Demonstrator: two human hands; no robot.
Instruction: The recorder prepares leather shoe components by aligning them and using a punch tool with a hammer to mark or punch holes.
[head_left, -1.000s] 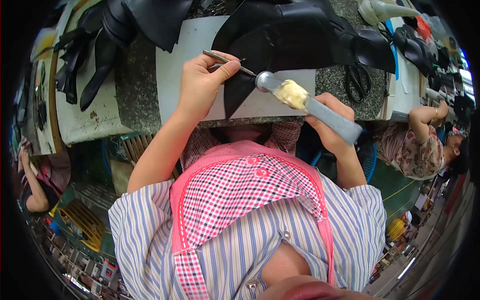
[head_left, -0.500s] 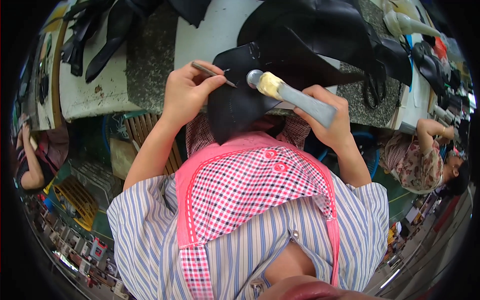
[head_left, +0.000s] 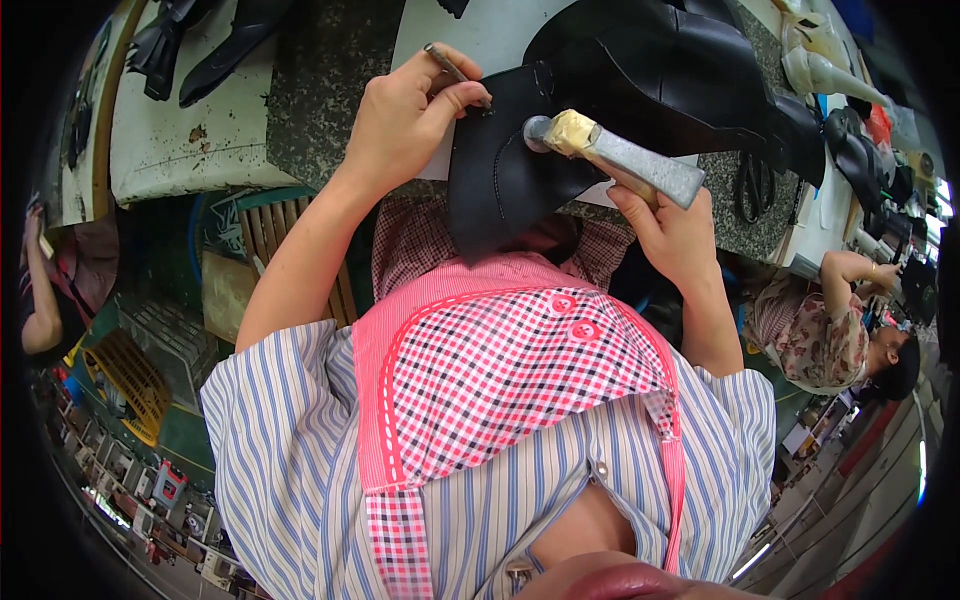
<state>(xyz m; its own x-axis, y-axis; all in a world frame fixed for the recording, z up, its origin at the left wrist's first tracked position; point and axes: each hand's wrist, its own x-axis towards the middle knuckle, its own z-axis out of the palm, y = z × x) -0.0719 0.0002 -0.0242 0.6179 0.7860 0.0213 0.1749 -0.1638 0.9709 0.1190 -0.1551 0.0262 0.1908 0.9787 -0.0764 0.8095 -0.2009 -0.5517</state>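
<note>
My left hand (head_left: pixel 400 125) pinches a thin metal punch (head_left: pixel 443 62) between thumb and fingers. The punch slants, its lower end at the far left part of a black leather piece (head_left: pixel 480 180). A stitched or punched curved line runs down that piece, whose near end hangs over the table edge towards my apron. In my closed right hand (head_left: pixel 680 238) is a hammer (head_left: pixel 640 165) with yellow wrapping near its round face. The hammer is held over the leather, its face to the right of the punch and apart from it.
Larger black leather sheets (head_left: pixel 650 70) lie at the far right of the worktable (head_left: pixel 190 165). Black scissors (head_left: pixel 752 188) rest near its right edge. More cut black pieces (head_left: pixel 235 50) lie far left. Another person (head_left: pixel 830 320) sits at right; a yellow crate (head_left: pixel 130 375) stands at lower left.
My left hand has moved the punch farther away along the leather. The leather and hammer appear slightly farther right and up, partly as the view shifts.
</note>
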